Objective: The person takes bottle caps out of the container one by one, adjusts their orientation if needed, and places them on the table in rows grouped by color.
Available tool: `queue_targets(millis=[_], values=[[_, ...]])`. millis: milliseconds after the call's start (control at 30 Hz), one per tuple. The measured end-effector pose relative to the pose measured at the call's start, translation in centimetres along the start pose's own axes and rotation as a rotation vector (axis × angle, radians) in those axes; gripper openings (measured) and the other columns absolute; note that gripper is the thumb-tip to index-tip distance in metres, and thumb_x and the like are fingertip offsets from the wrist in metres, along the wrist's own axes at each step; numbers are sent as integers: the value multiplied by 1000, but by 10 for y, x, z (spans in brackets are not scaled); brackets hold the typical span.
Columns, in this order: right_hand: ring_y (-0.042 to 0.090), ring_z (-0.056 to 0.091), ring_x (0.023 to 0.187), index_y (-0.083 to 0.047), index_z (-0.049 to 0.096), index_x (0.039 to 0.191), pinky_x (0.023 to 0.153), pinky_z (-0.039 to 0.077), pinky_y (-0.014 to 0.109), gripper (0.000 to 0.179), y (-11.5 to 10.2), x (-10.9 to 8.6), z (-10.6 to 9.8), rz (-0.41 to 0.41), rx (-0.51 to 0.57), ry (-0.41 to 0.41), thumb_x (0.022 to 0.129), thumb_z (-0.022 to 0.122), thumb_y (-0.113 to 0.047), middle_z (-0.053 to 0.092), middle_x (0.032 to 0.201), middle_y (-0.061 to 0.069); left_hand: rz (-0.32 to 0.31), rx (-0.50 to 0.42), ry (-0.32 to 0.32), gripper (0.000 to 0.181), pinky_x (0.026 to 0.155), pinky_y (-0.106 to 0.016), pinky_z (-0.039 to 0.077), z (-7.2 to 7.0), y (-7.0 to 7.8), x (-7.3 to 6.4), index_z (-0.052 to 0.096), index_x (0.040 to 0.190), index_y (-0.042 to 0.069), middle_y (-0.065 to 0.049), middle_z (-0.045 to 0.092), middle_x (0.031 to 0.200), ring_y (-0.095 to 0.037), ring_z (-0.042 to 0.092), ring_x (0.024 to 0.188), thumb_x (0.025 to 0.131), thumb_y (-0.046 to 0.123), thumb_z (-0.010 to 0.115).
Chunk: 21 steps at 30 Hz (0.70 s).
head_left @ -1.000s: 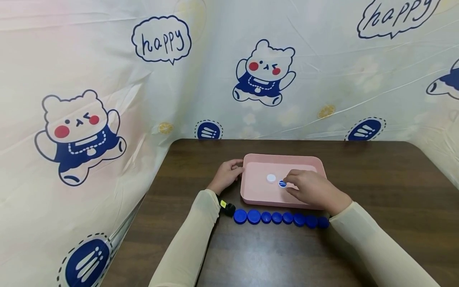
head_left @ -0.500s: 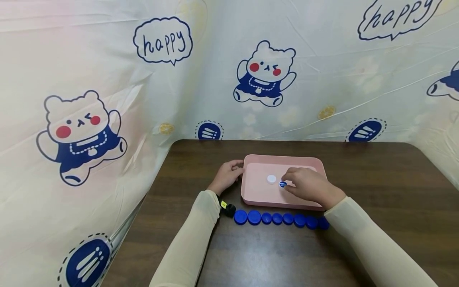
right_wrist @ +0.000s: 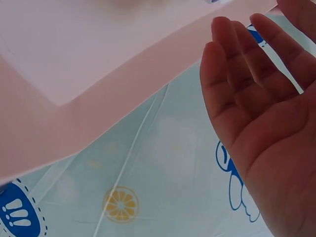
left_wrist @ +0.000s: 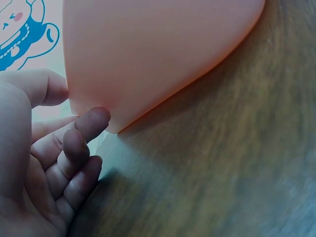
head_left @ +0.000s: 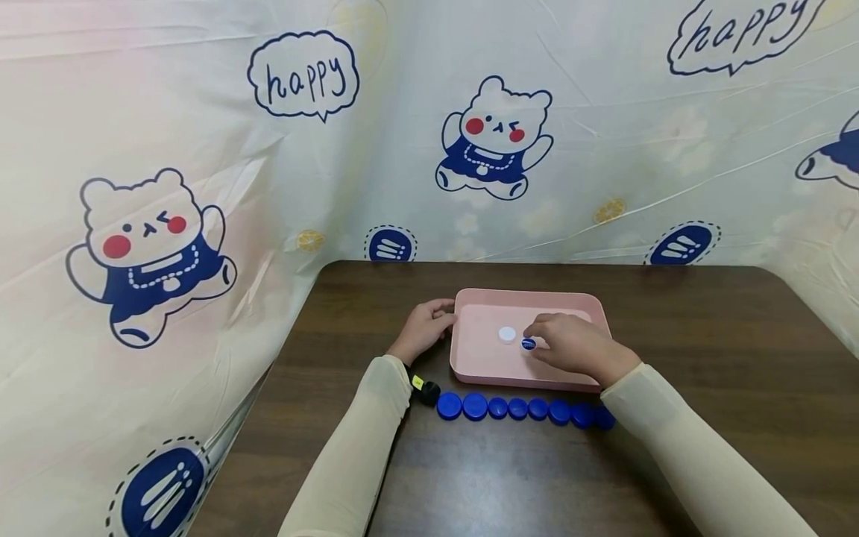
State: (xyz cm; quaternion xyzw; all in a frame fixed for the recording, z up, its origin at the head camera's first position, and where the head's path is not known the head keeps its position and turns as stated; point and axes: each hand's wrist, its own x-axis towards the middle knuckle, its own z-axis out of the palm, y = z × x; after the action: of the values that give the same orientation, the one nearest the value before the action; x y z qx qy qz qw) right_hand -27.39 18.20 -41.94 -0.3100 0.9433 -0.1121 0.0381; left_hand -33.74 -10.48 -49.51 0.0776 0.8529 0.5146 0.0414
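Observation:
A pink tray (head_left: pixel 564 381) lies on the dark wooden table. At its left end, my left hand (head_left: pixel 420 330) rests its fingertips against the outer wall. The left wrist view shows fingers (left_wrist: pixel 94 123) touching the tray's corner, the lower ones bent. Over the tray, my right hand (head_left: pixel 573 344) has its thumb and index finger at a small round blue-and-white cap (head_left: pixel 529 344), pinching it. A white disc (head_left: pixel 506 335) lies on the tray floor, just left of that cap. In the right wrist view the palm (right_wrist: pixel 281 138) shows, with the other fingers stretched out.
In front of the tray runs a row of several blue bottle caps (head_left: pixel 475 406), the rightmost partly under the right sleeve (head_left: pixel 678 432). A black wrist device (head_left: pixel 429 392) with a yellow label sits by the left cuff. Patterned cloth (head_left: pixel 570 149) hangs behind the table.
My right hand has moved slightly left, and its thumb and index finger have closed in on the blue-and-white cap. The left hand and the tray have kept their places.

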Motion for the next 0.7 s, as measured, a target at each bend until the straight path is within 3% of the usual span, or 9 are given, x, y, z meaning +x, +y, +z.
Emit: queue_targets(millis=[367,700], values=[[27,63,106,-9,67,124,93,47,45,36,0,0,9,-11,-40,-25,89,69,-17,65,116,9,-24,4,-3,41,64,-34,48,-2,3,-1,61,131,16,-6,63,74,-23,58,67,93,31,63],[30,63,103,-10,69,122,93,47,46,31,-1,2,16,4,-39,-22,91,65,-15,62,118,12,-36,1,-10,39,66,-34,48,-1,3,-1,62,130,18,-7,62,73,-23,58,67,93,31,63]])
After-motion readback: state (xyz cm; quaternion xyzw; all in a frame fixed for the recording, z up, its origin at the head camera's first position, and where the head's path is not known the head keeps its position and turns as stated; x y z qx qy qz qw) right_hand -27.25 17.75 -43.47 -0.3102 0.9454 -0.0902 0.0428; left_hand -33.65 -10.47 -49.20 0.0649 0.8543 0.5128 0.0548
